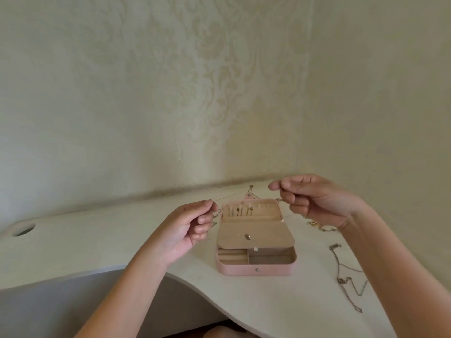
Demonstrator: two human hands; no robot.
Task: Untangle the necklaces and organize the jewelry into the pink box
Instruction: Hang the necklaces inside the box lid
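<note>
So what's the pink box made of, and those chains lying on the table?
The pink box looks like faux leather or plastic outside: smooth and matte, with a shiny metal snap. Its lining seems to be soft beige velvety fabric, with no shine. The chains on the table look like metal, with thin silvery-grey links. They are too small to tell which metal.

I can read no text, label, brand or number on the pink box (256, 270) or around it.
</note>
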